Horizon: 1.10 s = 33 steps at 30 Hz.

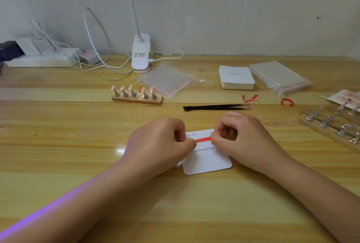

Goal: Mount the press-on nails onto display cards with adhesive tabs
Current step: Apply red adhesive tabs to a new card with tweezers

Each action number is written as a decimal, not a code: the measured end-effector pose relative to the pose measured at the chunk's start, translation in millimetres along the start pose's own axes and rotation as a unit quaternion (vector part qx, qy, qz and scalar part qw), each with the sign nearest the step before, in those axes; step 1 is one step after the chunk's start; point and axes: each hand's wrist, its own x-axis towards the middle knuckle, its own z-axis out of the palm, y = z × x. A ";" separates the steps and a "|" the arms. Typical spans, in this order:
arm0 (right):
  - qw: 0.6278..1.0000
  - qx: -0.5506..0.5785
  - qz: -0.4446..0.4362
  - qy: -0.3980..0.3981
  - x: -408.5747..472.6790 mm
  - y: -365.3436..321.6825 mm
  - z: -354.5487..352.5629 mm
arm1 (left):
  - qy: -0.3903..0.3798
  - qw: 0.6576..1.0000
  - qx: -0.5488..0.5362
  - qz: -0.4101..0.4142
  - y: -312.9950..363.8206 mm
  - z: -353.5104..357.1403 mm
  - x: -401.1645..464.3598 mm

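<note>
A white display card (207, 161) printed "Handmade Nail" lies flat on the wooden table in front of me. Across its upper part runs a red adhesive strip (203, 139). My left hand (159, 141) pinches the strip's left end with curled fingers, and my right hand (241, 137) pinches its right end. Several pink press-on nails (132, 88) stand on metal pegs in a wooden holder (137, 99) farther back on the left.
Black tweezers (216, 107) lie just beyond my hands. A stack of cards (236, 77) and clear zip bags (280, 77) sit at the back right, with red liner scraps (249, 98) nearby. More peg holders (331, 123) lie at the right edge. A lamp base (141, 53) and power strip (39, 59) line the wall.
</note>
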 end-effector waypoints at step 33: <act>0.991 -0.124 0.014 0.047 -4.7 0.0 1.0 | 0.051 0.994 0.022 0.099 -2.5 0.3 -13.2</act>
